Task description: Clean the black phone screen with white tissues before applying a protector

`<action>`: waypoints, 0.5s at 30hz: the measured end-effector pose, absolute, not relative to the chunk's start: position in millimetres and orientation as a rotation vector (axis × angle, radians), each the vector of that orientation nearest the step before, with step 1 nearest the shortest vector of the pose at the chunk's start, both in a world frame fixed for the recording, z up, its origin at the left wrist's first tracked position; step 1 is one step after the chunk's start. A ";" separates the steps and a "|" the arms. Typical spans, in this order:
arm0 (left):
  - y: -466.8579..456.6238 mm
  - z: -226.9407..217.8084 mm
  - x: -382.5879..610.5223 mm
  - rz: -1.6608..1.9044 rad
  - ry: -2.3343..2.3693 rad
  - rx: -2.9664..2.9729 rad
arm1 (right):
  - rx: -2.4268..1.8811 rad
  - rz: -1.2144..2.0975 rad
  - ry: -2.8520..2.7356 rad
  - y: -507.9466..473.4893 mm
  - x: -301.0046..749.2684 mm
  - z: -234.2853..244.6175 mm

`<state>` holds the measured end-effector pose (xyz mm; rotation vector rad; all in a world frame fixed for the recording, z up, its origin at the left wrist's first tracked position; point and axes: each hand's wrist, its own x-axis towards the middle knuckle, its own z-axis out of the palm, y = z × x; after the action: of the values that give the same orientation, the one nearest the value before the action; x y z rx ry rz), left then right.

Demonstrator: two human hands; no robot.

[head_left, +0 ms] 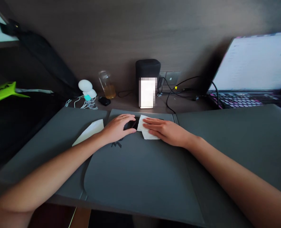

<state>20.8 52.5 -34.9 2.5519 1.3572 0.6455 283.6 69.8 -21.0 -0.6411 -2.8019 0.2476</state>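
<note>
Forearms, white tissue beneath right hand

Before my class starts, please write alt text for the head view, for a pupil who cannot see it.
The right hand lies over a white paper tissue on a flat, glossy black object, and the left hand curves round the object's left end, above a dark grey mat. Behind stand a clear bottle of amber liquid and, at right, an open laptop.

On the bench mat lies a phone, a tissue across its 3 o'clock side; from it, bottle at 11, speaker at 12, laptop at 2.
</note>
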 end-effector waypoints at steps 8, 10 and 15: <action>51.8 -34.0 20.3 0.639 1.358 2.544 | -0.605 0.189 -2.822 71.8 283.5 -20.7; 52.0 -34.7 20.0 0.618 1.361 2.541 | -0.652 0.180 -2.796 72.7 283.4 -21.1; 52.4 -35.2 19.9 0.614 1.365 2.536 | -0.671 0.178 -2.754 72.1 280.4 -23.1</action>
<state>19.9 52.4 -35.2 2.5361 1.3651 0.6142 280.4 72.1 -23.1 -0.6714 -2.7535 0.1784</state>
